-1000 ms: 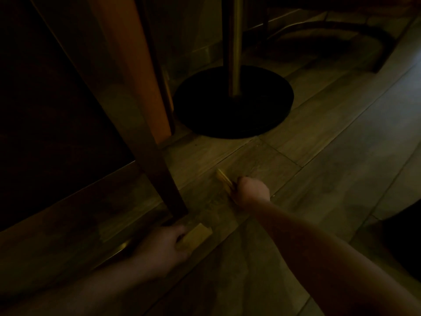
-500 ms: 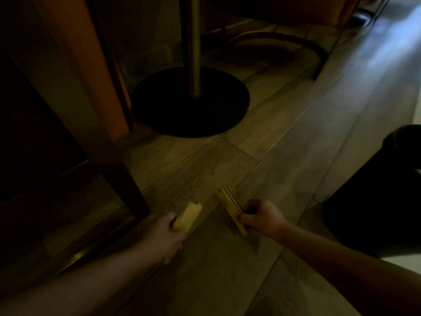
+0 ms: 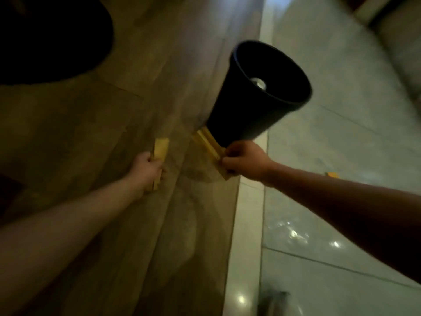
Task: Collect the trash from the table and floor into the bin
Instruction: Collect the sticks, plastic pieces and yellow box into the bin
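My left hand (image 3: 148,171) grips a flat yellowish card-like piece of trash (image 3: 160,148) that sticks up past the fingers. My right hand (image 3: 245,159) grips a second, longer yellowish flat piece (image 3: 206,142), held edge-up just below the base of the black bin (image 3: 250,110). The bin stands on the floor ahead of my right hand, its open mouth facing me, with a shiny round object (image 3: 258,83) at the bottom. Both hands are above the wood-look floor, apart from each other.
A dark round table base (image 3: 50,39) lies at the upper left. Right of the wood-look floor (image 3: 102,110) runs a pale glossy tiled floor (image 3: 341,133). A small orange scrap (image 3: 331,174) lies on the tiles beyond my right forearm.
Both hands lifted their yellowish pieces off the floor and the view swung right. The table leg and base slid out to the left, and the black bin came into full view.
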